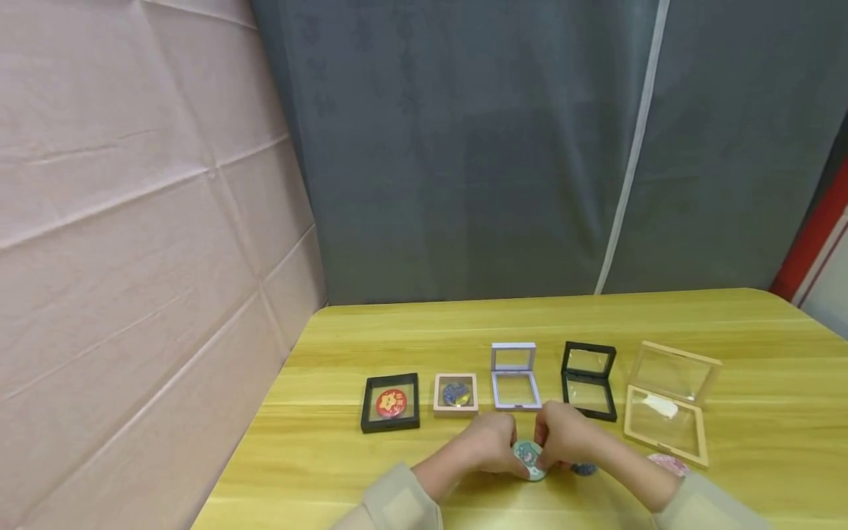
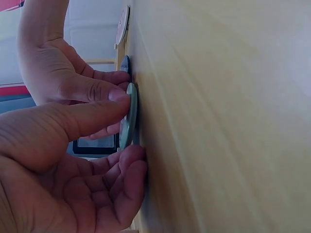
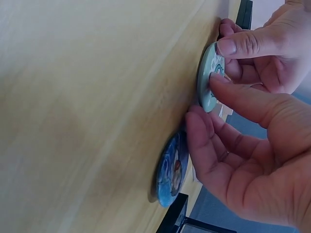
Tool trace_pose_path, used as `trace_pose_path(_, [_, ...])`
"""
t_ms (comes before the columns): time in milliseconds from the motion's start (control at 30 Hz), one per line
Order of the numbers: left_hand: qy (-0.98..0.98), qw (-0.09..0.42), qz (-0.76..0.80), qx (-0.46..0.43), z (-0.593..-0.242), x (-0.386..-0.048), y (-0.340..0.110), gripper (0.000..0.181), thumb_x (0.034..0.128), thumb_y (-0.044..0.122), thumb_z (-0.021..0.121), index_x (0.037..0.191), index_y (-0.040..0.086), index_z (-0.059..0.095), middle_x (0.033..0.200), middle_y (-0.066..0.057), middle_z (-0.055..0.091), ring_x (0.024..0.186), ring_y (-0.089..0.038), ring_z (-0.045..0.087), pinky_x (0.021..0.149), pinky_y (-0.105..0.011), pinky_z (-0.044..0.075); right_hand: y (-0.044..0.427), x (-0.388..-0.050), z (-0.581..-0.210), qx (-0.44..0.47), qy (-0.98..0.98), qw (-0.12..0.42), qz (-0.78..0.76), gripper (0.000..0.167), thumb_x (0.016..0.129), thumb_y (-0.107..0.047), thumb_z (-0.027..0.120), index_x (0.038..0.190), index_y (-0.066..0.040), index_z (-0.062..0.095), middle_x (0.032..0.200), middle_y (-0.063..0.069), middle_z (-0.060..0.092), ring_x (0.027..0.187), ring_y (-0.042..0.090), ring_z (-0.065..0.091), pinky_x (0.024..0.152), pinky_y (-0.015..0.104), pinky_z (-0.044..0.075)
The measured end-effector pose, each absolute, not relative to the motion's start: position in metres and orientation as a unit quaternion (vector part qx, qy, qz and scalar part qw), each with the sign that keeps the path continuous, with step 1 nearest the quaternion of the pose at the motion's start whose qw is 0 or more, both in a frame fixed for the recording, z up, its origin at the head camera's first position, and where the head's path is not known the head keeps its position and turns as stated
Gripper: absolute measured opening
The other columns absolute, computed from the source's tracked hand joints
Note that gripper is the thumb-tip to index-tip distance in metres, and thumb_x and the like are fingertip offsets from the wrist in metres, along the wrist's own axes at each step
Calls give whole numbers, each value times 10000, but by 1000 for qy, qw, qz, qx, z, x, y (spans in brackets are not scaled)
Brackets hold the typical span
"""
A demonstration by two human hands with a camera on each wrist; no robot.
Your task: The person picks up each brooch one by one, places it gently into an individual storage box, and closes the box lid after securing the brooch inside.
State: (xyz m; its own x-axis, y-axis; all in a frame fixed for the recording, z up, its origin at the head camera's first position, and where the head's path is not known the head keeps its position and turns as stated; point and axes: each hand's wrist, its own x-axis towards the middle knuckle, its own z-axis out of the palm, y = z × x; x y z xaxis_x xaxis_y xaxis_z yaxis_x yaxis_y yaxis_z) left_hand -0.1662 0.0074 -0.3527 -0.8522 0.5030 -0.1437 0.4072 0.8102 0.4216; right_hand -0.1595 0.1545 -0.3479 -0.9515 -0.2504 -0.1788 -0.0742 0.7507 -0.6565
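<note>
pinching a round green badge [image 1: 528, 460] with left hand [image 1: 492, 444] and right hand [image 1: 566, 438], on the near side of the open lilac frame [image 1: 517, 406], pale pink frame [image 1: 455, 413] just left of it, open black frame [image 1: 588, 377] to its right

I can read no words here; the red badge [image 1: 389, 404], lower middle of the frame, bears lettering [image 1: 399, 399] too small.

- Left hand [image 1: 493, 444] and right hand [image 1: 563, 436] pinch a green badge [image 1: 528, 458].
- On table [image 1: 318, 456] beyond, left to right: black case [image 1: 391, 425], red badge [image 1: 391, 403] inside; pink case [image 1: 456, 412], blue badge [image 1: 456, 394] inside; open lilac case [image 1: 514, 371]; open dark case [image 1: 588, 378]; open tan case [image 1: 668, 397].
- Beside right sleeve [image 1: 709, 506]: pink badge [image 1: 668, 463].
</note>
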Motion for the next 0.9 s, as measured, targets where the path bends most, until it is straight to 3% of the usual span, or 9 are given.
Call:
trace_pose_path(367, [940,90,240,227,-358,-170,7,345,619,123,786,750,125,467,614,48,458,544,-78,433,495,-180,363,155,-161,-342,-46,914,131,-381,266,613,106,730,633,-6,489,570,104,532,427,183,565,432,285,489])
trace_pose_path(600, [911,135,334,200,-352,-170,4,286,696,-71,649,795,107,448,575,-1,493,431,-101,502,387,-178,386,159,-165,-341,-57,904,123,-406,241,637,98,713,634,-2,494,593,100,531,455,173,569,457,291,498])
trace_pose_path(900, [862,148,456,168,-351,-180,1,203,790,-88,506,897,76,454,628,-69,530,445,-180,545,410,-263,456,166,-179,-340,-48,869,153,-468,178,726,54,667,651,12,511,572,100,564,475,153,579,483,291,507])
